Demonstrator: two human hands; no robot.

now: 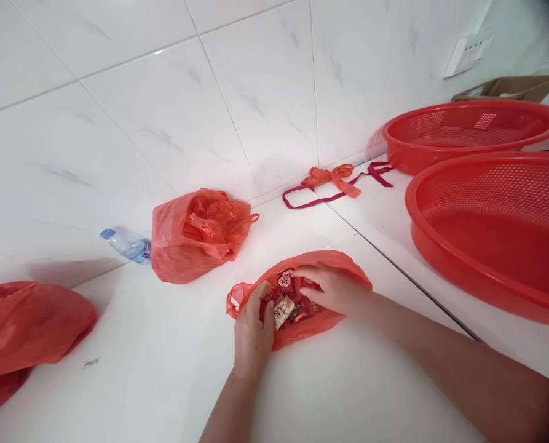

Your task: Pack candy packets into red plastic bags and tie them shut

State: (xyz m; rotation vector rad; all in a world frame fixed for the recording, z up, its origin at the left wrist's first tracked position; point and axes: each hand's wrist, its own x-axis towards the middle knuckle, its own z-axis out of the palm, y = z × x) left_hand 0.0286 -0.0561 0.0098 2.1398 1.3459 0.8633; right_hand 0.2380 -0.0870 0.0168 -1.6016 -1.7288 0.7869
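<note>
An orange-red plastic bag lies on the white surface with its mouth spread wide. Inside it are several small wrapped packets, mostly dark red, with a cream-coloured packet on top. My left hand rests at the bag's left side, thumb and fingers apart over the mouth's edge. From the right, my right hand reaches into the mouth, its fingers spread and touching the packets. Neither hand visibly grips a packet. The fingertips of both hands are partly hidden among the contents.
A full orange-red bag stands behind, beside a plastic bottle lying by the wall. Another red bag sits at far left. Red ribbon lies along the wall. Red perforated baskets occupy the right, with a cardboard box behind.
</note>
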